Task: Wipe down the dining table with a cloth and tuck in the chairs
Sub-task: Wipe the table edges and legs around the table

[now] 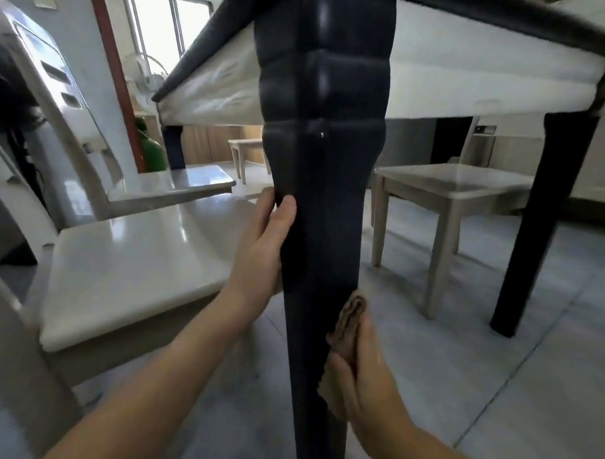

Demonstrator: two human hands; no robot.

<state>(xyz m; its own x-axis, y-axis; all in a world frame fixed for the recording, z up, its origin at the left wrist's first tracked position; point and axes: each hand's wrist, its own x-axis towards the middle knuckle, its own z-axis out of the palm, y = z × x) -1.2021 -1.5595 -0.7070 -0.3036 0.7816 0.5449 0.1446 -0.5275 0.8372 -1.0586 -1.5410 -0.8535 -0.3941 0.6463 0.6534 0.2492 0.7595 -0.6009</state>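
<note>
Pale chair (128, 268), left. Left hand (264, 241), fingers wrapped round the dark table leg (321, 195) at mid-height. Lower on the same leg, brown cloth (351, 317), pinched between the thumb and straight fingers of the right hand (364, 375); second chair (446, 186) beyond.

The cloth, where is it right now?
In the head view the brown cloth sits low, right of centre, held by the right hand against the right side of the near table leg, lower than the left hand gripping that leg's left side.
</note>
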